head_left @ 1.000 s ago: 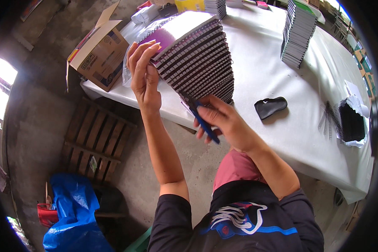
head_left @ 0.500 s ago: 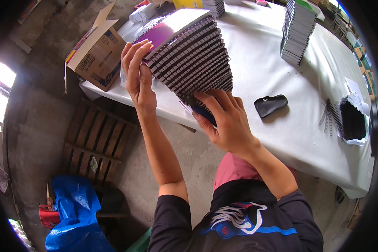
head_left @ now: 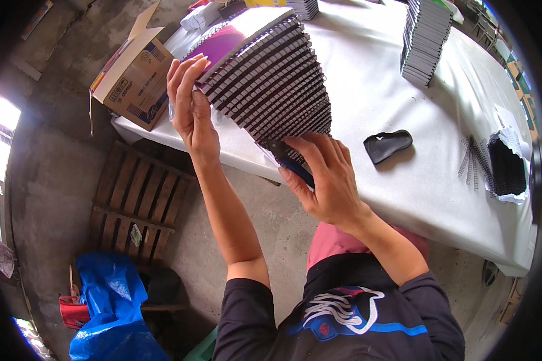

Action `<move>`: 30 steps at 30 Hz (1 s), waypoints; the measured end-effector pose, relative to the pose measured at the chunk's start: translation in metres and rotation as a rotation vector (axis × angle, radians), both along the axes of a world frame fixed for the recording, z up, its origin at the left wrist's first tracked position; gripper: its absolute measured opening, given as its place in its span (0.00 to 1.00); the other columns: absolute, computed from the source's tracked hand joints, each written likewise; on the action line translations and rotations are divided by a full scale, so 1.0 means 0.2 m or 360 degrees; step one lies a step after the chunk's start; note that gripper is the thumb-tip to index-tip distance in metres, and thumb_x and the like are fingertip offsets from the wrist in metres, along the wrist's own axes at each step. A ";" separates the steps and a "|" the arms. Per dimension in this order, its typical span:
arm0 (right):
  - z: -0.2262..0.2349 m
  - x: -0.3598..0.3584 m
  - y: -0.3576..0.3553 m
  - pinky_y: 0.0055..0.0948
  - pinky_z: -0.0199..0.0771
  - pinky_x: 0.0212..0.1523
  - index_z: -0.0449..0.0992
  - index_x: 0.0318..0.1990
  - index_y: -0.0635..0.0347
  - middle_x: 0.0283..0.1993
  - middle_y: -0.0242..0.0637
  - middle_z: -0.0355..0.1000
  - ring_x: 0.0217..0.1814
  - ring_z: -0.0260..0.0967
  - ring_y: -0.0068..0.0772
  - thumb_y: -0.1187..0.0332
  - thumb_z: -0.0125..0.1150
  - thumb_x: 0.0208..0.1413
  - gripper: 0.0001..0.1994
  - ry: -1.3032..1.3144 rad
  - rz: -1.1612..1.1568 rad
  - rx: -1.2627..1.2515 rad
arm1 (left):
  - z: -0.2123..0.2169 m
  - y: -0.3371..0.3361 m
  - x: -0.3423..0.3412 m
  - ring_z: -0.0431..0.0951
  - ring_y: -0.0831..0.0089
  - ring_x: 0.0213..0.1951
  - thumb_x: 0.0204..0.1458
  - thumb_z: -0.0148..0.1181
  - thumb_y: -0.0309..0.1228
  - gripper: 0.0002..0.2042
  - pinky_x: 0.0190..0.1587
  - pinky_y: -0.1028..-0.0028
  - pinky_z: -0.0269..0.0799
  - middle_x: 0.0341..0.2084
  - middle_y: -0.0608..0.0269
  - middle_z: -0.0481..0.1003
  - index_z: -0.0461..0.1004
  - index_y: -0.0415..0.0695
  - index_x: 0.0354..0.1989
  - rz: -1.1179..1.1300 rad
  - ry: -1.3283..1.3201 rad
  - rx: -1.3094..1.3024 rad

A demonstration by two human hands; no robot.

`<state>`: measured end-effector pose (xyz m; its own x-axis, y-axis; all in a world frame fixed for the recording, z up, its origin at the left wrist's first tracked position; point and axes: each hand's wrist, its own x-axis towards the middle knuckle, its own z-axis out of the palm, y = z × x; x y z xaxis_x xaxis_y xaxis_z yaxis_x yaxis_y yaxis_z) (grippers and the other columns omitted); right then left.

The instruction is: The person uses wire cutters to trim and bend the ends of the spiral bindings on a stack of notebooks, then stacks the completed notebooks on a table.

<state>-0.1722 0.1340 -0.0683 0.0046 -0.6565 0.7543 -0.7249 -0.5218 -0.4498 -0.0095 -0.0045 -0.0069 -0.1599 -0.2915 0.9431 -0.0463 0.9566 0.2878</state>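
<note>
A tall stack of spiral-bound notebooks (head_left: 265,81) stands at the table's near edge, its black coils facing me. The top one has a purple and white cover. My left hand (head_left: 194,111) has its fingers bent over the upper left corner of the stack, thumb by the coil end. Low on the coil side, my right hand (head_left: 331,183) is closed around a dark object with black and blue parts (head_left: 295,165), mostly hidden by its fingers. Its fingertips are close to the lower coils. To the right of that hand, a black pouch-like case (head_left: 388,146) lies on the table.
The table (head_left: 367,78) has a white cover. Another notebook stack (head_left: 426,42) stands at the far right. Loose black coils (head_left: 476,162) lie beside an open wrapped bundle of dark coils (head_left: 506,165). A cardboard box (head_left: 132,84) stands left; a wooden pallet (head_left: 135,201) is below it.
Both hands stay at the stack. My left hand and the stack's top appear slightly farther left, and my right hand sits marginally lower along the coils.
</note>
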 end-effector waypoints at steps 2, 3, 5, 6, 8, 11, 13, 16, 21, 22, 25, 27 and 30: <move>0.01 0.00 -0.01 0.40 0.57 0.47 0.66 0.50 0.55 0.44 0.40 0.64 0.45 0.62 0.41 0.60 0.56 0.52 0.19 0.0002 -0.0005 0.0007 | 0.00 0.00 0.00 0.57 0.66 0.62 0.61 0.40 0.33 0.19 0.63 0.65 0.50 0.55 0.54 0.62 0.63 0.34 0.55 0.0048 -0.0021 -0.0037; 0.01 0.00 -0.01 0.40 0.56 0.48 0.66 0.50 0.55 0.44 0.40 0.64 0.46 0.62 0.41 0.60 0.57 0.52 0.19 0.0003 -0.0008 0.0011 | 0.00 0.00 -0.01 0.57 0.66 0.61 0.61 0.40 0.33 0.19 0.63 0.65 0.50 0.55 0.54 0.62 0.63 0.34 0.55 0.0072 -0.0032 -0.0056; 0.02 0.01 -0.02 0.39 0.58 0.46 0.66 0.49 0.55 0.44 0.39 0.65 0.45 0.63 0.40 0.60 0.57 0.52 0.19 0.0059 -0.0038 0.0044 | 0.00 0.01 -0.04 0.59 0.66 0.60 0.58 0.45 0.34 0.16 0.65 0.62 0.44 0.49 0.59 0.69 0.70 0.41 0.50 0.0006 0.0144 0.0031; 0.03 0.01 -0.02 0.38 0.59 0.45 0.66 0.49 0.55 0.43 0.39 0.65 0.44 0.63 0.40 0.60 0.57 0.52 0.18 0.0087 -0.0052 0.0060 | 0.01 0.02 -0.05 0.60 0.66 0.59 0.56 0.47 0.35 0.15 0.66 0.60 0.41 0.46 0.62 0.73 0.73 0.45 0.48 -0.0026 0.0231 0.0075; 0.01 0.01 -0.03 0.36 0.62 0.42 0.67 0.48 0.55 0.42 0.39 0.66 0.42 0.65 0.39 0.60 0.56 0.52 0.17 0.0040 0.0043 0.0177 | 0.02 0.02 -0.05 0.59 0.66 0.59 0.57 0.47 0.35 0.15 0.66 0.60 0.41 0.46 0.62 0.72 0.73 0.44 0.48 -0.0030 0.0222 0.0055; 0.04 0.00 -0.02 0.35 0.65 0.38 0.68 0.46 0.55 0.40 0.39 0.67 0.40 0.67 0.40 0.60 0.56 0.54 0.15 -0.0605 0.0532 0.0783 | 0.00 0.01 -0.03 0.60 0.66 0.60 0.60 0.41 0.34 0.18 0.64 0.64 0.48 0.53 0.56 0.65 0.66 0.37 0.53 0.0037 0.0074 0.0012; 0.09 -0.04 -0.02 0.34 0.67 0.37 0.68 0.45 0.56 0.39 0.40 0.68 0.39 0.68 0.41 0.61 0.55 0.54 0.14 -0.1140 0.0922 0.1276 | 0.00 0.00 -0.01 0.60 0.66 0.59 0.61 0.38 0.33 0.19 0.63 0.65 0.51 0.56 0.54 0.61 0.62 0.33 0.56 0.0062 -0.0006 -0.0012; 0.10 -0.09 -0.04 0.35 0.67 0.38 0.68 0.46 0.57 0.39 0.42 0.68 0.40 0.68 0.43 0.61 0.55 0.55 0.14 -0.1235 0.0967 0.1264 | 0.00 -0.01 -0.01 0.61 0.66 0.59 0.61 0.38 0.32 0.19 0.62 0.66 0.52 0.56 0.53 0.61 0.62 0.33 0.56 0.0030 -0.0007 -0.0003; 0.01 -0.04 0.00 0.40 0.59 0.47 0.68 0.49 0.54 0.42 0.38 0.66 0.45 0.64 0.40 0.61 0.58 0.51 0.18 -0.0128 0.0064 0.0129 | 0.00 0.00 -0.02 0.58 0.66 0.60 0.59 0.43 0.34 0.16 0.64 0.63 0.47 0.51 0.57 0.67 0.68 0.39 0.51 -0.0039 0.0165 0.0107; 0.01 -0.04 0.00 0.40 0.58 0.48 0.67 0.49 0.54 0.43 0.38 0.66 0.46 0.63 0.40 0.60 0.58 0.51 0.19 -0.0037 -0.0018 0.0064 | 0.01 0.00 -0.03 0.56 0.65 0.61 0.58 0.44 0.34 0.15 0.65 0.61 0.44 0.48 0.60 0.71 0.72 0.41 0.49 -0.0068 0.0225 0.0128; -0.01 -0.02 -0.01 0.42 0.55 0.49 0.67 0.51 0.52 0.43 0.37 0.65 0.47 0.62 0.39 0.60 0.58 0.50 0.20 0.0075 -0.0045 0.0071 | 0.01 0.00 -0.04 0.56 0.65 0.62 0.58 0.45 0.35 0.16 0.65 0.61 0.44 0.49 0.60 0.70 0.72 0.41 0.49 -0.0065 0.0199 0.0107; 0.00 0.00 -0.02 0.39 0.59 0.45 0.67 0.49 0.52 0.39 0.36 0.65 0.44 0.64 0.38 0.60 0.58 0.51 0.18 0.0096 -0.0081 0.0052 | 0.00 0.00 -0.03 0.56 0.65 0.62 0.58 0.45 0.35 0.15 0.65 0.62 0.43 0.49 0.60 0.71 0.72 0.41 0.49 -0.0089 0.0238 0.0126; -0.03 0.02 -0.03 0.34 0.64 0.37 0.68 0.45 0.53 0.35 0.37 0.66 0.37 0.67 0.37 0.60 0.57 0.52 0.15 -0.0181 0.0176 0.0234 | 0.01 0.01 -0.05 0.56 0.65 0.62 0.58 0.46 0.35 0.15 0.65 0.62 0.43 0.49 0.61 0.71 0.72 0.41 0.48 -0.0116 0.0253 0.0127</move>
<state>-0.1683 0.1277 -0.0740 0.0031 -0.7598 0.6501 -0.6072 -0.5180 -0.6025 -0.0185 -0.0034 -0.0049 -0.0339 -0.3592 0.9326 0.0745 0.9297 0.3608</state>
